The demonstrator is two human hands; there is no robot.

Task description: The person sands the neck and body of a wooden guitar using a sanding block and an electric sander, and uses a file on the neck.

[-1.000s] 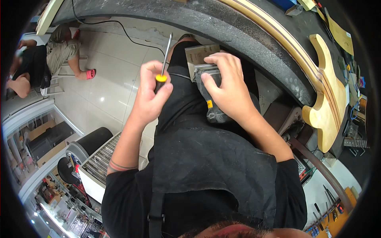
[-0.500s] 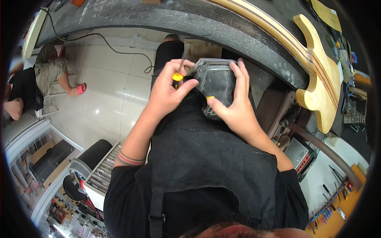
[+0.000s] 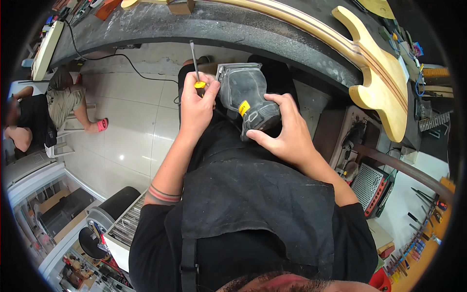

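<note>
My left hand point(image 3: 195, 104) is closed around a screwdriver point(image 3: 200, 84) with a yellow collar, its metal shaft pointing away from me toward the bench. Those fingers are also close to the left side of a dusty black palm sander point(image 3: 244, 83), which lies over my lap. The sander's flat grey base faces the bench, and a yellow label shows on its body. Around its rounded near end curls my right hand point(image 3: 288, 127), thumb on one side and fingers on the other. My left palm hides the screwdriver's handle.
A dark workbench point(image 3: 160, 30) runs across the far side, bearing a pale wooden guitar body with a long striped neck point(image 3: 377, 78). At left, a black cable point(image 3: 124, 57) hangs to the floor and another person point(image 3: 58, 102) sits. A perforated metal box point(image 3: 368, 187) stands at right.
The sander has turned and come slightly nearer me, with its yellow label now uncovered. My right hand has slid to its near end. The screwdriver has moved left, and a brown sheet is out of sight.
</note>
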